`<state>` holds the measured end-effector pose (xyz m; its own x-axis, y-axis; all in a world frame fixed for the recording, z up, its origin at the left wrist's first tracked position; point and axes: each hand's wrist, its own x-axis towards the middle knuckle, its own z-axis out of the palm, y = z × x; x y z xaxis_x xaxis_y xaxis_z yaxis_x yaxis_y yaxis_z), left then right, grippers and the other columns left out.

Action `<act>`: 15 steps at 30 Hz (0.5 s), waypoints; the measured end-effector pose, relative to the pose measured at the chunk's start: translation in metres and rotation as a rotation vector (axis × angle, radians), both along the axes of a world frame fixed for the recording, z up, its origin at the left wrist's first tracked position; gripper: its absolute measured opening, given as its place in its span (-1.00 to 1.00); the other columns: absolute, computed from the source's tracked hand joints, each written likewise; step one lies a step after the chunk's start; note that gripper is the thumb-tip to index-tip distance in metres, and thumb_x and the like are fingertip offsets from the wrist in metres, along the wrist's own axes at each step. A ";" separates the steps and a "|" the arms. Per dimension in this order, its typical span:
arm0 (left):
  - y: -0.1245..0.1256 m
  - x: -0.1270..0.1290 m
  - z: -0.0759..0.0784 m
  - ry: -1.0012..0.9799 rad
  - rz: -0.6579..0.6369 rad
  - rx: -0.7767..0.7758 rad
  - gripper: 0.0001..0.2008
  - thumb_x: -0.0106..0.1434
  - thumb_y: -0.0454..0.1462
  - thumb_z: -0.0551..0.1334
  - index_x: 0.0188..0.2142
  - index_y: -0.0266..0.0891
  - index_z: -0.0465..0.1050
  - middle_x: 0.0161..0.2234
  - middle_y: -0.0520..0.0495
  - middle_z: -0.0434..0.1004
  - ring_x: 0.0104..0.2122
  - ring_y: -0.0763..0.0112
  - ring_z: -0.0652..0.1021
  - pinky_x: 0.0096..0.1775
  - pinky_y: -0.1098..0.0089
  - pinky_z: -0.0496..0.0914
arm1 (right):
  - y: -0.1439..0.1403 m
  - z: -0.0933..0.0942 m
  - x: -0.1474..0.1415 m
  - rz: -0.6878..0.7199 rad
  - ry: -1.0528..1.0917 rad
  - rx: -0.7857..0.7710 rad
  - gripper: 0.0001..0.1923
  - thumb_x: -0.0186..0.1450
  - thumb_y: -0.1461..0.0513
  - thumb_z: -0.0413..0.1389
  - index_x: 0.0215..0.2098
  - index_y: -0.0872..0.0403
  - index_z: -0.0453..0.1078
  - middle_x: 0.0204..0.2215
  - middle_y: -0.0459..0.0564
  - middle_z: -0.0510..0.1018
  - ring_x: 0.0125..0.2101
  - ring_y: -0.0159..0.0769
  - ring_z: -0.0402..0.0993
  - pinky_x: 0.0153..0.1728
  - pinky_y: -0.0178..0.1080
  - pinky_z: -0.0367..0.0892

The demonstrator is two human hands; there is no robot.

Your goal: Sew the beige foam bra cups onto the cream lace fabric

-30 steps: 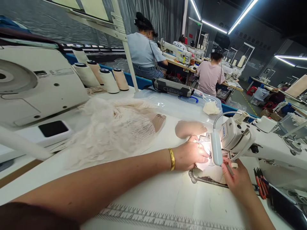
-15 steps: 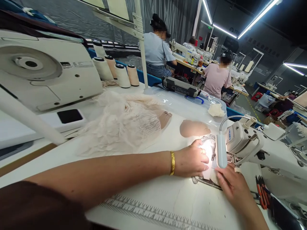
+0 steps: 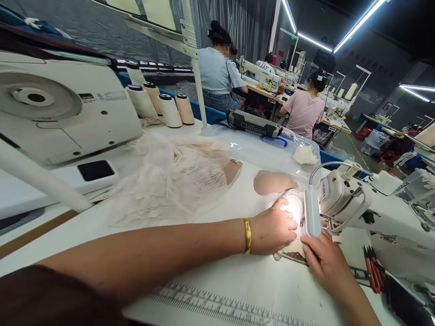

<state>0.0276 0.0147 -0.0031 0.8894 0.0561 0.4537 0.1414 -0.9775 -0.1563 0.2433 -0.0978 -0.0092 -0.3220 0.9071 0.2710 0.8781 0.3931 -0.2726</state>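
Note:
A brightly lit pale fabric piece with dark lace-like trim (image 3: 292, 257) lies on the white table under the sewing machine's head. My left hand (image 3: 273, 228), with a gold bracelet and a ring, rests on it with bent fingers pressing the cloth. On the near right side, my right hand (image 3: 324, 258) pinches the cloth's edge between thumb and fingers, close to the needle area. The lamp (image 3: 312, 215) and glare hide the needle and part of the fabric. Just beyond sits a beige oval cup-shaped piece (image 3: 273, 182).
The sewing machine (image 3: 343, 192) stands right, with red-handled snips (image 3: 374, 274) beside it. A heap of sheer lace (image 3: 176, 181), thread cones (image 3: 170, 111) and another machine (image 3: 57, 108) are left. A ruler strip (image 3: 220, 303) runs along the front. Two co-workers sit beyond.
My right hand has shifted slightly left along the fabric edge, its fingers closer to my left hand. The fabric under my hands has shifted a little. The view has moved slightly.

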 end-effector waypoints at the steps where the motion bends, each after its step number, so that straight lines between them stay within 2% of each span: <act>1: 0.002 0.001 0.000 0.000 0.001 -0.002 -0.88 0.18 -0.39 0.25 -0.48 -0.23 0.41 -0.46 0.02 0.45 -0.42 0.35 0.38 0.02 -0.07 0.10 | 0.001 -0.002 0.000 -0.017 -0.007 0.009 -0.75 0.49 0.24 -0.09 -0.06 -0.04 0.42 -0.23 0.00 0.55 -0.27 -0.20 0.50 -0.26 -0.21 0.36; 6: 0.015 0.007 -0.008 -0.021 0.029 -0.059 -0.92 0.21 -0.36 0.24 -0.38 -0.19 0.51 -0.37 -0.04 0.52 -0.31 0.26 0.45 0.08 -0.05 0.08 | 0.005 -0.009 0.002 -0.096 -0.042 0.064 -0.71 0.47 0.23 -0.09 0.00 -0.04 0.44 -0.14 0.04 0.59 -0.26 -0.18 0.52 -0.30 -0.20 0.40; 10: 0.024 0.013 -0.011 -0.001 0.053 -0.118 -0.89 0.19 -0.36 0.28 -0.29 -0.15 0.54 -0.34 -0.02 0.55 -0.28 0.23 0.47 0.12 -0.05 0.08 | 0.010 -0.011 0.002 -0.104 -0.048 0.129 -0.71 0.45 0.25 -0.07 -0.01 -0.05 0.45 -0.14 0.04 0.61 -0.25 -0.17 0.54 -0.31 -0.20 0.43; 12: 0.022 0.016 -0.010 -0.011 0.099 -0.110 -0.93 0.21 -0.36 0.28 -0.32 -0.17 0.53 -0.35 -0.04 0.56 -0.29 0.22 0.49 0.11 -0.06 0.11 | 0.010 -0.012 0.003 -0.087 -0.038 0.149 -0.71 0.45 0.25 -0.06 0.00 -0.05 0.45 -0.16 0.03 0.62 -0.26 -0.17 0.56 -0.33 -0.21 0.44; 15: 0.004 0.008 -0.007 -0.008 0.172 -0.028 -0.93 0.29 -0.31 0.27 -0.33 -0.24 0.51 -0.30 -0.12 0.57 -0.33 0.22 0.51 0.03 -0.05 0.17 | 0.009 -0.022 0.017 -0.050 -0.006 0.178 -0.71 0.46 0.20 -0.06 0.01 -0.07 0.45 -0.20 0.03 0.64 -0.31 -0.16 0.58 -0.40 -0.21 0.43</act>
